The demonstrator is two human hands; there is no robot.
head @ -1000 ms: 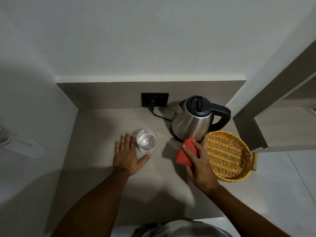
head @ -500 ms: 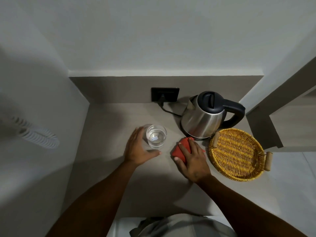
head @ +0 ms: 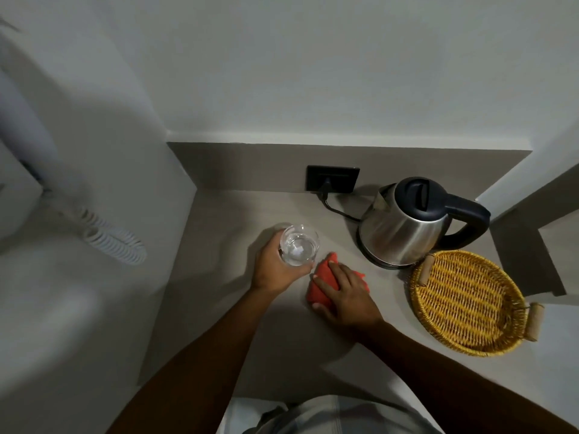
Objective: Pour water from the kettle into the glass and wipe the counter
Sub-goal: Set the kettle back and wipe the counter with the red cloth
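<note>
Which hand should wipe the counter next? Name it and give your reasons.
Right. The right hand already lies flat on the red cloth on the counter, while the left hand is wrapped around the glass.

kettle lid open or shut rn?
Shut. The black lid sits flush on top of the steel kettle, which stands upright on the counter with no gap showing around the rim.

Mid-frame, the left hand (head: 272,270) wraps around a glass (head: 299,248) of water while the right hand (head: 346,296) presses a red cloth (head: 322,285) flat on the counter (head: 225,277); kettle (head: 404,230) and wicker basket (head: 470,303) sit at right
</note>
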